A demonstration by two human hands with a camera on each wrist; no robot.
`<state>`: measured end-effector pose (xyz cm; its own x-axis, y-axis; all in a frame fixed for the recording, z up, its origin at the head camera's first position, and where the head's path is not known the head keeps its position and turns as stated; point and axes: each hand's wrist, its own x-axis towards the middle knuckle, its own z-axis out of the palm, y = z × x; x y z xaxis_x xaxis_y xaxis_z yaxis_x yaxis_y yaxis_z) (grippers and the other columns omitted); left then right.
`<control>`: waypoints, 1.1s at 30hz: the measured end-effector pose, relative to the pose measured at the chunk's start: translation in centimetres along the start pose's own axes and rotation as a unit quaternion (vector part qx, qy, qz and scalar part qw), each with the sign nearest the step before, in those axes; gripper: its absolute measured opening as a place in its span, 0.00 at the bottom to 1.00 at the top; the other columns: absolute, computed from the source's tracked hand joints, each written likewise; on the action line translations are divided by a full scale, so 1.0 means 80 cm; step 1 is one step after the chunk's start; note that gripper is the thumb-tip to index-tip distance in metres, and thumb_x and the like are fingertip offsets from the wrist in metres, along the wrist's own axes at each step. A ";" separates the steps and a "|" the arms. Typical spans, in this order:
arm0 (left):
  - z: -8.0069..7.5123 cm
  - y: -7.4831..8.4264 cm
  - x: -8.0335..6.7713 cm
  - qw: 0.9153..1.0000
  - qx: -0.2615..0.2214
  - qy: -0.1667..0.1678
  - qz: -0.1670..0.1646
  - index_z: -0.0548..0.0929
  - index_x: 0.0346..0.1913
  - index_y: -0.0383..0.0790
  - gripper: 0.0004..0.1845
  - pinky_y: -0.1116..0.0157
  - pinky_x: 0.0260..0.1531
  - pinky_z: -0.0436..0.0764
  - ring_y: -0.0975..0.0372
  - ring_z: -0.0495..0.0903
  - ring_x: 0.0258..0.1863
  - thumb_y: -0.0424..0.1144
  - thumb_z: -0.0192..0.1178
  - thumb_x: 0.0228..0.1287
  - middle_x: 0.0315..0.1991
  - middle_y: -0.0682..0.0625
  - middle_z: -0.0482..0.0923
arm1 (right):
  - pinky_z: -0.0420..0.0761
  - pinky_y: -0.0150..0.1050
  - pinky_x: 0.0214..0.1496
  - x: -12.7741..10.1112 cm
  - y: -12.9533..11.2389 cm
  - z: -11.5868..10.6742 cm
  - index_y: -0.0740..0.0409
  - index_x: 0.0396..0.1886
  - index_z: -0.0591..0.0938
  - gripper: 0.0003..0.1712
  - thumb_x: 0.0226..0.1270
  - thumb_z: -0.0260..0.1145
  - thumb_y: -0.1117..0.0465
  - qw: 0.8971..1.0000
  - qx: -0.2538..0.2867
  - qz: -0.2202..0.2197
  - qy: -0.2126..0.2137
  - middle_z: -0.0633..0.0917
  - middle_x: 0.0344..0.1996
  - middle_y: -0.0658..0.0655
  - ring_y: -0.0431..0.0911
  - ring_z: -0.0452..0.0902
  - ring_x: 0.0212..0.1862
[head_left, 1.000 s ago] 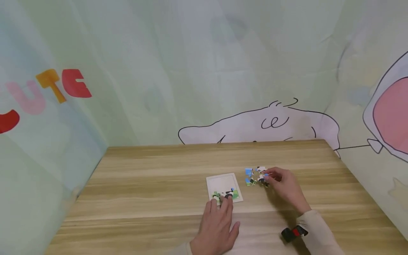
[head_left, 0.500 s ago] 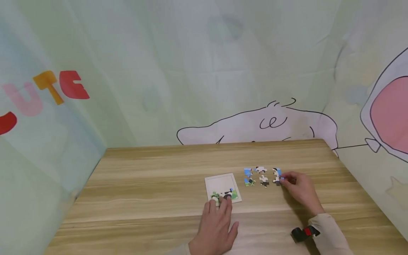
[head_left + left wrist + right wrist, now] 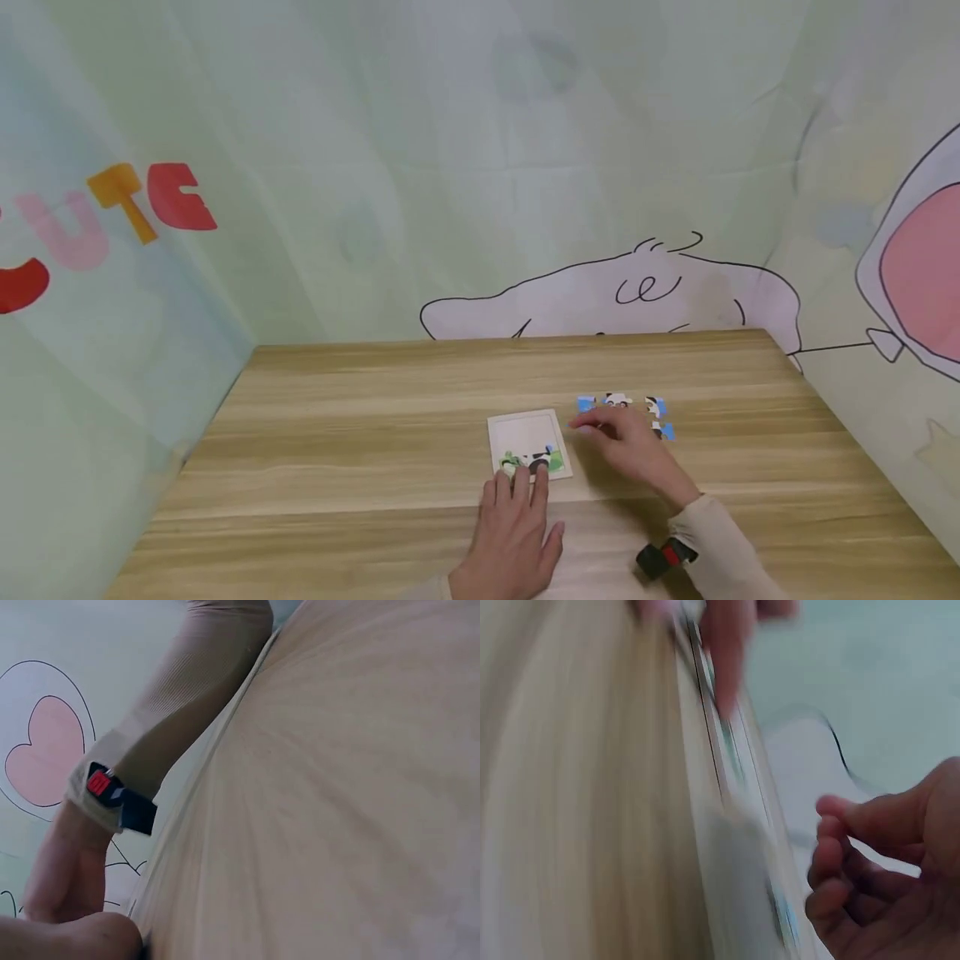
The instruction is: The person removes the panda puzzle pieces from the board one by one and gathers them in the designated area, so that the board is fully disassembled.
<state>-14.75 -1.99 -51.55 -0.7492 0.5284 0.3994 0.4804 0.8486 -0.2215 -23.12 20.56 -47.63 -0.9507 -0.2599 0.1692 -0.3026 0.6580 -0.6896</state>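
We see a light wood-grain table (image 3: 360,433) with pale and darker brown streaks. The puzzle board (image 3: 525,435) is white; its fitted pieces (image 3: 534,460) show green, black and blue. The loose puzzle pieces (image 3: 656,417) are blue, white and black. The sleeve (image 3: 712,542) is beige. The wrist strap (image 3: 663,557) is black with a red patch. The backdrop (image 3: 480,167) is pale green with red, orange and pink letters (image 3: 112,217).

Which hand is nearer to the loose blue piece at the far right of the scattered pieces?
Right. The right hand lies just left of the blue piece, over the other loose pieces. The left hand is farther off, its fingers on the puzzle board.
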 end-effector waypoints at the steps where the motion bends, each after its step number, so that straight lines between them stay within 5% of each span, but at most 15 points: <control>1: -0.001 0.001 0.000 1.000 -0.001 0.000 -0.002 0.82 0.69 0.40 0.37 0.60 0.44 0.65 0.53 0.69 0.42 0.65 0.59 0.70 0.50 0.45 0.76 | 0.80 0.32 0.46 0.005 -0.009 0.010 0.56 0.50 0.92 0.12 0.78 0.64 0.67 1.000 0.010 -0.014 -0.025 0.93 0.46 0.54 0.39 0.80 0.43; 5: -0.004 0.004 0.001 1.000 -0.001 0.001 -0.002 0.85 0.62 0.40 0.35 0.59 0.43 0.65 0.52 0.70 0.42 0.65 0.61 0.68 0.48 0.47 0.75 | 0.79 0.32 0.43 0.022 -0.039 0.043 0.57 0.54 0.91 0.14 0.81 0.60 0.65 0.993 0.038 -0.040 -0.109 0.91 0.47 0.55 0.39 0.77 0.40; 9: -0.007 0.007 0.001 1.000 -0.006 -0.015 0.006 0.88 0.49 0.41 0.28 0.56 0.46 0.71 0.48 0.76 0.48 0.64 0.62 0.69 0.51 0.46 0.77 | 0.78 0.37 0.48 0.029 -0.052 0.061 0.55 0.53 0.91 0.15 0.82 0.59 0.63 0.989 0.004 -0.048 -0.139 0.89 0.48 0.54 0.41 0.78 0.45; 13: -0.012 0.011 0.000 0.999 -0.011 -0.050 0.001 0.89 0.49 0.41 0.26 0.51 0.48 0.76 0.42 0.80 0.55 0.62 0.60 0.73 0.57 0.45 0.77 | 0.77 0.43 0.51 0.033 -0.054 0.065 0.51 0.50 0.91 0.15 0.82 0.58 0.62 0.987 -0.014 -0.040 -0.157 0.87 0.48 0.52 0.43 0.77 0.47; 19: -0.014 0.014 -0.001 0.998 0.007 -0.059 -0.010 0.89 0.53 0.38 0.29 0.48 0.49 0.79 0.39 0.82 0.57 0.62 0.59 0.74 0.56 0.44 0.77 | 0.75 0.43 0.51 0.034 -0.058 0.074 0.52 0.49 0.90 0.14 0.81 0.58 0.62 0.991 -0.010 -0.001 -0.130 0.87 0.48 0.54 0.44 0.75 0.45; 25: -0.012 0.017 0.001 0.998 0.020 -0.067 -0.008 0.90 0.54 0.39 0.29 0.50 0.50 0.78 0.40 0.79 0.56 0.63 0.58 0.74 0.68 0.45 0.76 | 0.74 0.40 0.48 0.033 -0.064 0.074 0.52 0.41 0.90 0.13 0.79 0.58 0.63 0.992 0.027 0.043 -0.116 0.88 0.42 0.52 0.44 0.75 0.43; 33: -0.017 0.013 0.000 0.995 0.051 -0.087 0.015 0.92 0.52 0.46 0.24 0.46 0.62 0.79 0.38 0.81 0.55 0.60 0.57 0.76 0.70 0.51 0.75 | 0.74 0.36 0.39 0.038 -0.068 0.077 0.53 0.38 0.87 0.05 0.75 0.65 0.61 0.987 0.086 0.059 -0.121 0.87 0.34 0.50 0.42 0.77 0.35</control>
<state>-13.65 -1.11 -50.55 -0.8073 0.5419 0.2338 0.4607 0.8262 -0.3242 -23.92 11.83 -47.69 -0.9279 -0.3645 -0.0780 -0.1560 0.5697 -0.8069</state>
